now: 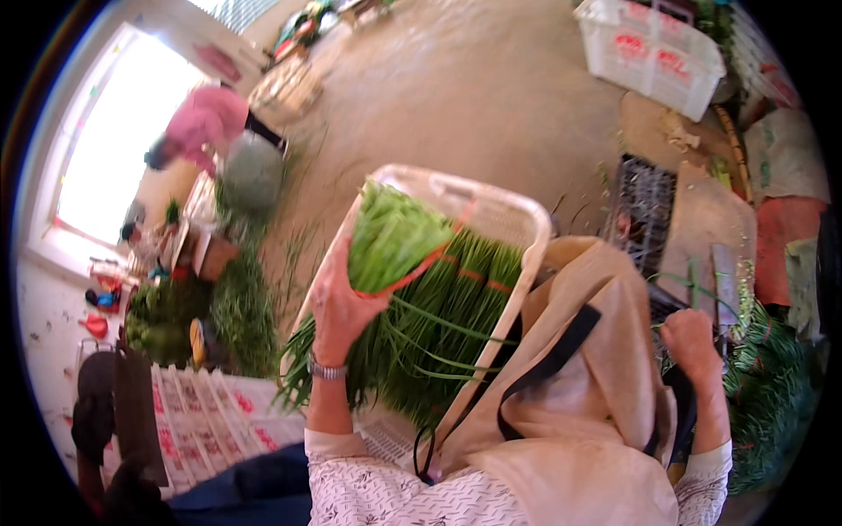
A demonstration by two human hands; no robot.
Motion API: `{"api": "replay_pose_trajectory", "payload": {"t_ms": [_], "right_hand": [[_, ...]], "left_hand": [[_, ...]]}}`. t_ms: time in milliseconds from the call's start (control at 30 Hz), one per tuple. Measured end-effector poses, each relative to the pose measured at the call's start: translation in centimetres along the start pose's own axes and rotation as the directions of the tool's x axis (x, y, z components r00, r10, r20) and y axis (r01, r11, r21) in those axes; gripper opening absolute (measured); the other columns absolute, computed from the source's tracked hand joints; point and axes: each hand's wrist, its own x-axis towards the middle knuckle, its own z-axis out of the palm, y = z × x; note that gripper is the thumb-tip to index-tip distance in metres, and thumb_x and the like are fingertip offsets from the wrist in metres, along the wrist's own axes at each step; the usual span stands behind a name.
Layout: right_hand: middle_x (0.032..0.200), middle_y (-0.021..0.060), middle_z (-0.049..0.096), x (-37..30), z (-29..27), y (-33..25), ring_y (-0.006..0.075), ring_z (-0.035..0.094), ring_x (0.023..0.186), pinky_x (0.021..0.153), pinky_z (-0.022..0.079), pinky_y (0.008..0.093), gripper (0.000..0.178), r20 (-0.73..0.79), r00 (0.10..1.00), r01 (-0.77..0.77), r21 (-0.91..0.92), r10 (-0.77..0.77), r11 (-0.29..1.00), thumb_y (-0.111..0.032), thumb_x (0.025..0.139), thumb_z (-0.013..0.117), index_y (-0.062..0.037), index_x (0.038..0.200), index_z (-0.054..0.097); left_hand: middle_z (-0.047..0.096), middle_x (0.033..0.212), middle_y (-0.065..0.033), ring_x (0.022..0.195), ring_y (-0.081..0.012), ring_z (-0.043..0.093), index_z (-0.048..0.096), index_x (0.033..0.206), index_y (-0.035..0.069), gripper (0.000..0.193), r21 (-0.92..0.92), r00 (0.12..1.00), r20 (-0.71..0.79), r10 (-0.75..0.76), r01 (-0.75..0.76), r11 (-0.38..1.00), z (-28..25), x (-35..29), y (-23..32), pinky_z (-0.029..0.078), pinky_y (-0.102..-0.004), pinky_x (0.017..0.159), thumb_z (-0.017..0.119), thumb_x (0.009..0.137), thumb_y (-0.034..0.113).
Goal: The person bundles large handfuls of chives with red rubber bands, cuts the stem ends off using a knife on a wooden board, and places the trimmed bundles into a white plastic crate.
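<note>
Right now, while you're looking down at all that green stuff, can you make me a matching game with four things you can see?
Things:
1. Green bundle
2. Wristband
3. Apron
4. Basket

Clues:
A. Shiny and silver
B. Pale, with darker green bunches inside
C. Held up in the left hand
D. Plain tan cloth

Right pairs: 1-C, 2-A, 3-D, 4-B.

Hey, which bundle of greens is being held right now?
The pale green bundle in your left hand. Unlike it, the darker green bundles lie inside the white crate.
</note>
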Motion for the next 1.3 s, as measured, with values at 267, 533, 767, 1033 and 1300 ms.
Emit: {"api": "replay_pose_trajectory", "payload": {"t_ms": [267, 533, 767, 1033, 1300], "right_hand": [[0.089, 0.0163, 0.058, 7.8, -7.1, -7.7, 0.0392, 0.059, 0.085, 0.071, 0.046, 0.0462, 0.021, -0.415, 0.876, 0.307, 0.084, -0.246, 0.948, 0.0, 0.077, 0.057, -0.0025, 0.098, 0.059], [0.087, 0.0169, 0.058, 20.7, -6.6, -21.3, 0.0355, 0.06, 0.085, 0.074, 0.049, 0.0449, 0.021, 0.003, 0.784, 0.596, 0.276, -0.621, 0.754, -0.006, 0.08, 0.06, -0.0025, 0.101, 0.06], [0.091, 0.0178, 0.062, 30.4, 0.6, -28.6, 0.0359, 0.063, 0.092, 0.081, 0.053, 0.0451, 0.013, 0.064, 0.723, 0.666, 0.198, -0.688, 0.719, 0.0, 0.08, 0.054, -0.0004, 0.091, 0.061], [0.092, 0.0178, 0.063, 36.3, 7.1, -32.7, 0.037, 0.064, 0.09, 0.077, 0.054, 0.0457, 0.022, -0.198, 0.699, 0.705, 0.348, -0.687, 0.617, 0.003, 0.078, 0.054, 0.0002, 0.097, 0.064], [0.092, 0.0156, 0.062, 38.8, 8.0, -35.7, 0.0364, 0.063, 0.086, 0.073, 0.052, 0.042, 0.02, -0.374, 0.662, 0.742, 0.456, -0.65, 0.492, 0.003, 0.082, 0.055, -0.0008, 0.101, 0.062]], "left_hand": [[0.063, 0.112, -0.0202, 0.103, -0.0367, 0.062, 0.046, 0.137, 0.001, 0.088, -0.061, 0.878, 0.136, -0.459, 0.47, 0.88, 4.3, -8.3, -9.0, 0.051, -0.0442, 0.087, 0.083, 0.059, 0.018], [0.062, 0.102, -0.0174, 0.09, -0.0365, 0.061, 0.045, 0.139, 0.002, 0.091, 0.131, 0.917, 0.046, -0.397, 0.388, 0.912, 13.9, -11.8, -11.7, 0.05, -0.0447, 0.077, 0.084, 0.06, 0.023], [0.061, 0.101, -0.0173, 0.087, -0.0376, 0.06, 0.042, 0.139, 0.001, 0.098, 0.029, 0.831, 0.129, -0.541, 0.542, 0.84, 18.1, -12.5, -11.8, 0.05, -0.0448, 0.077, 0.087, 0.055, 0.022], [0.06, 0.112, -0.019, 0.102, -0.0376, 0.058, 0.043, 0.136, -0.002, 0.099, 0.063, 0.738, 0.334, -0.586, 0.603, 0.795, 20.5, -12.9, -13.2, 0.047, -0.0455, 0.086, 0.09, 0.053, 0.028], [0.059, 0.112, -0.0196, 0.103, -0.0393, 0.056, 0.044, 0.132, -0.004, 0.097, 0.023, 0.705, 0.342, -0.621, 0.654, 0.756, 21.9, -10.4, -12.2, 0.044, -0.0467, 0.089, 0.09, 0.054, 0.03]]}}
